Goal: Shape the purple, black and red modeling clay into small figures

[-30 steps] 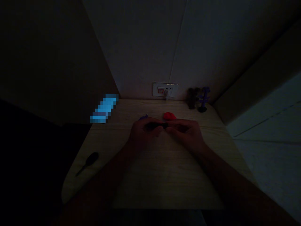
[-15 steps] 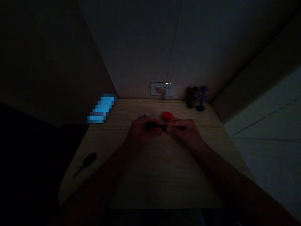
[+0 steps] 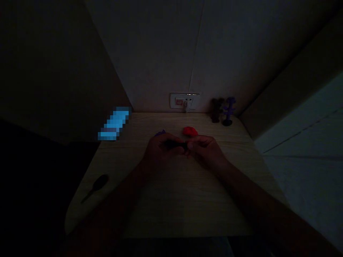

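In the dim light, my left hand (image 3: 160,148) is closed around a small dark object (image 3: 175,144) whose kind I cannot make out. My right hand (image 3: 206,150) pinches at that object's right end, thumb and fingers pressed together. Both hands meet above the middle of the wooden table (image 3: 184,200). Just beyond the right fingers lies a bright red lump (image 3: 190,131), soft-looking. A purple piece (image 3: 160,133) shows partly behind my left hand, the rest of it hidden.
A hairbrush-shaped dark item (image 3: 98,184) lies at the table's left. At the back left is a glowing, pixelated blue screen (image 3: 114,124). A dark figure-like stand (image 3: 216,110) and a purple one (image 3: 228,111) are at the back right. A wall socket (image 3: 184,101) holds a plug.
The fingers of my right hand have shifted slightly left and curled closer to the dark object. The whole view has moved a little; the things on the table lie as before.
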`<state>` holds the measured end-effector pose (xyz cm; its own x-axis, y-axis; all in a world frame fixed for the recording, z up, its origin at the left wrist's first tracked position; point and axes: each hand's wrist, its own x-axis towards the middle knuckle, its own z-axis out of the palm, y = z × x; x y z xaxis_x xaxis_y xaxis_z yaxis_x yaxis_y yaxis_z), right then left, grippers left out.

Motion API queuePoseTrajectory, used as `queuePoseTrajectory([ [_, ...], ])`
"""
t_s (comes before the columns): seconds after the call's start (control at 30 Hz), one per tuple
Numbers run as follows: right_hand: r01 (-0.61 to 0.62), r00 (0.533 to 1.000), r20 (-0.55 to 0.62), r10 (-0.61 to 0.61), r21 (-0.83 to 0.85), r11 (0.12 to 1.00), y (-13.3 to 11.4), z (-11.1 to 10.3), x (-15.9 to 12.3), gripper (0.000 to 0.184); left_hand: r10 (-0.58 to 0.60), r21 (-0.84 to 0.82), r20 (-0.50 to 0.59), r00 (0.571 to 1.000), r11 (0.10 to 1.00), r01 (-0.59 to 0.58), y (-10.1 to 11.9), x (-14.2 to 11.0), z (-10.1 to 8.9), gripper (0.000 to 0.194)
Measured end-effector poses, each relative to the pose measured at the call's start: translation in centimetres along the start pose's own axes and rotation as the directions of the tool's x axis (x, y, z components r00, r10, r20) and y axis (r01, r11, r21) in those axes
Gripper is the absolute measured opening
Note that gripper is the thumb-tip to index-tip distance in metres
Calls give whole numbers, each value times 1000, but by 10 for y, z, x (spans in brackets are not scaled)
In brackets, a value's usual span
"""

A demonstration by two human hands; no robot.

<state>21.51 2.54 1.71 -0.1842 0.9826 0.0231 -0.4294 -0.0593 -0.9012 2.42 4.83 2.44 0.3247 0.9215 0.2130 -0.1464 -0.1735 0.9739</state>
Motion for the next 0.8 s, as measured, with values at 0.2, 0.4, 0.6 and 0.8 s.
queuePoseTrajectory([
  [0.2, -41, 999, 32, 40, 41, 998, 0, 1, 0, 25, 5, 14, 5, 1000, 1000, -5, -1, 0, 0, 25],
  [0.4, 18, 998, -51, -25, -128, 992, 5, -4, 0, 23, -28, 39, -37, 999, 999, 29, 1, -1, 2, 24],
  [0.6, -30, 999, 19, 30, -1, 1000, -2, 2, -1, 29, -110, -166, 18, 994, 980, 112, -3, -1, 2, 27],
  [0.8, -94, 993, 80, 89, 57, 994, -5, 4, -3, 33, -190, -401, 213, 958, 877, 264, -5, -7, 9, 35],
])
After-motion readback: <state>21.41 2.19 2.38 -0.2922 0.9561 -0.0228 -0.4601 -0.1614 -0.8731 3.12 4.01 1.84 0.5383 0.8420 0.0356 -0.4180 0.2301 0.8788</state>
